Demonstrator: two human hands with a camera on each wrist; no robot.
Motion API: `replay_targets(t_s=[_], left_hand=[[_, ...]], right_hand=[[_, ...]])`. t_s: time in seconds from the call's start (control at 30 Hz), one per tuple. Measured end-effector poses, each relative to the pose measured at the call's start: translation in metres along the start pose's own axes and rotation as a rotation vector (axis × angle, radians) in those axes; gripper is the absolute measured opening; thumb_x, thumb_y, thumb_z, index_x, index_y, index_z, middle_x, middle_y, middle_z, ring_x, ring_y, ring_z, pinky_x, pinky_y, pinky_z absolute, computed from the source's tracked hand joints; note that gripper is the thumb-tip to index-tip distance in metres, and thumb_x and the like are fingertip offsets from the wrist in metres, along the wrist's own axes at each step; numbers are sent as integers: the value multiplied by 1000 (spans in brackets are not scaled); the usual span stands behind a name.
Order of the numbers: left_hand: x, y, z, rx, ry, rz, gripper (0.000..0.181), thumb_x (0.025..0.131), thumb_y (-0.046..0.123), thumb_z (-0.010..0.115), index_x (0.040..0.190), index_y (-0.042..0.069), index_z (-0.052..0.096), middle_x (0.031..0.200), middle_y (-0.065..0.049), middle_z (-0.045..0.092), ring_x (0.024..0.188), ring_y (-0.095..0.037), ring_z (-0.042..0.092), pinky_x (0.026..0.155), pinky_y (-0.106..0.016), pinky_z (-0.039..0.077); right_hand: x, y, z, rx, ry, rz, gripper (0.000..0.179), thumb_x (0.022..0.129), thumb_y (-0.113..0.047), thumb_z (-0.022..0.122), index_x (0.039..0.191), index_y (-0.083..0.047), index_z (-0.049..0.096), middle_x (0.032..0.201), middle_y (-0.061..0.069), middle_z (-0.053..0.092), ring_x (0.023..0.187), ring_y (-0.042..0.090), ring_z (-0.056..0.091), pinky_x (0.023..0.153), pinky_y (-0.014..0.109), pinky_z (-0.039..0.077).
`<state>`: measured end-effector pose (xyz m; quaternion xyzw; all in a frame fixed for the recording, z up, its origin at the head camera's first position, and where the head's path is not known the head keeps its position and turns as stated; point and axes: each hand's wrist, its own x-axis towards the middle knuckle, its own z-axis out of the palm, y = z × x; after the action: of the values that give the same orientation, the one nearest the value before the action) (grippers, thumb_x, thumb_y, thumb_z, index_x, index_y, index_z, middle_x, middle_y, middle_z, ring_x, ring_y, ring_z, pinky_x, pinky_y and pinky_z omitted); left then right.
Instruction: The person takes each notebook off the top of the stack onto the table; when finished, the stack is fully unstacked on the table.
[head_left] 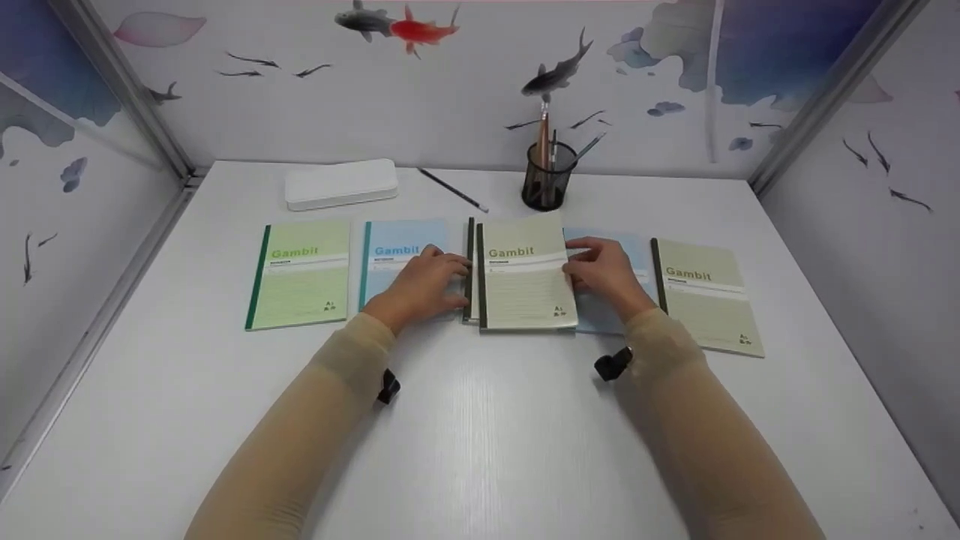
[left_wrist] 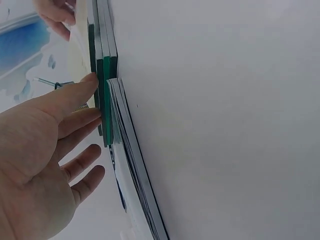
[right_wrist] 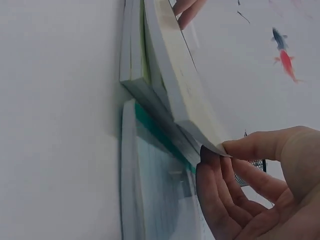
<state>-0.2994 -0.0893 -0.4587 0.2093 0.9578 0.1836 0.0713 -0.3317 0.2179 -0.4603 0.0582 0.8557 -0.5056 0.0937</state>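
A beige Gambit notebook (head_left: 527, 296) with a dark spine lies on top of a stack in the middle of the table, offset a little to the right of the notebooks beneath. My right hand (head_left: 609, 276) pinches its right edge between thumb and fingers; in the right wrist view that corner of the notebook (right_wrist: 182, 95) bends up slightly. At the stack's left side, my left hand (head_left: 421, 286) touches the spines (left_wrist: 104, 100) with thumb and fingertips, the other fingers loosely bent. Blue notebooks (head_left: 379, 281) (head_left: 600, 315) lie on both sides, partly under my hands.
A light green notebook (head_left: 304, 292) lies far left and another beige notebook (head_left: 709, 304) far right. Behind them are a white case (head_left: 341, 185), a pencil (head_left: 454, 190) and a black mesh cup (head_left: 546, 184) holding pens and brushes. Patterned panels (head_left: 262, 112) enclose the table (head_left: 480, 442).
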Motion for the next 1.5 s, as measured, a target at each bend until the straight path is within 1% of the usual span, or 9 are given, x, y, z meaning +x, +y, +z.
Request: replay_targets(t_s=[0.2, 0.37, 0.5, 0.63, 0.73, 0.87, 1.1, 1.3, 1.5], left_hand=[[0, 1, 0, -58, -4, -56, 51, 92, 31, 79, 137, 10, 65, 152, 2, 56, 138, -24, 44, 120, -43, 38], [2, 3, -1, -72, -17, -83, 53, 91, 31, 80, 138, 12, 64, 151, 2, 55, 139, -23, 44, 121, -42, 37], [2, 4, -2, -72, -23, -93, 53, 90, 31, 81, 138, 14, 64, 151, 3, 55, 141, -22, 43, 121, -41, 37], [3, 5, -7, -75, -26, -86, 55, 91, 32, 80, 140, 14, 63, 151, 2, 55, 141, -23, 43, 121, -42, 37], [3, 4, -10, -73, -23, -60, 55, 92, 31, 79, 140, 12, 62, 152, 1, 54, 141, -25, 42, 121, -43, 36], [3, 2, -9, -58, -21, -33, 55, 92, 31, 79, 140, 9, 62, 152, 0, 55, 140, -25, 42, 121, -43, 36], [2, 0, -3, -84, -25, -42, 55, 92, 32, 79, 140, 10, 62, 151, 2, 55, 138, -25, 43, 120, -42, 37], [2, 0, -4, -77, -24, -55, 57, 92, 33, 79, 141, 12, 61, 151, 3, 55, 138, -25, 43, 119, -43, 38], [2, 2, -2, -86, -28, -64, 58, 91, 32, 80, 142, 12, 61, 150, 1, 56, 137, -25, 44, 119, -43, 39]], right_hand=[[-6, 13, -4, 68, -1, -26, 49, 93, -14, 67, 142, -11, 61, 120, 14, 68, 87, 15, 70, 75, 26, 60], [-12, 20, -10, 119, -9, -28, 49, 94, -13, 67, 143, -10, 60, 123, 16, 68, 85, 13, 71, 76, 28, 61], [-19, 24, -15, 155, -17, -19, 49, 94, -12, 68, 143, -10, 59, 125, 16, 69, 84, 12, 71, 76, 28, 61], [-26, 24, -21, 192, -37, -12, 50, 95, -14, 69, 143, -10, 57, 122, 11, 70, 84, 10, 71, 76, 27, 60], [-35, 25, -24, 244, -62, -18, 51, 96, -13, 70, 144, -8, 55, 120, 7, 71, 86, 10, 72, 78, 27, 60], [-50, 28, -26, 293, -108, -17, 53, 97, -10, 70, 147, -5, 52, 121, 8, 70, 91, 11, 74, 80, 27, 61], [-79, 38, -24, 303, -187, 8, 52, 97, -7, 69, 145, -4, 49, 117, 7, 70, 91, 13, 73, 78, 28, 61], [-103, 43, -19, 339, -244, 22, 51, 95, -6, 70, 142, -5, 48, 111, 5, 71, 88, 15, 73, 77, 30, 62], [-123, 48, -15, 316, -310, 36, 49, 94, -5, 71, 137, -7, 47, 113, 8, 72, 93, 18, 71, 78, 32, 62]])
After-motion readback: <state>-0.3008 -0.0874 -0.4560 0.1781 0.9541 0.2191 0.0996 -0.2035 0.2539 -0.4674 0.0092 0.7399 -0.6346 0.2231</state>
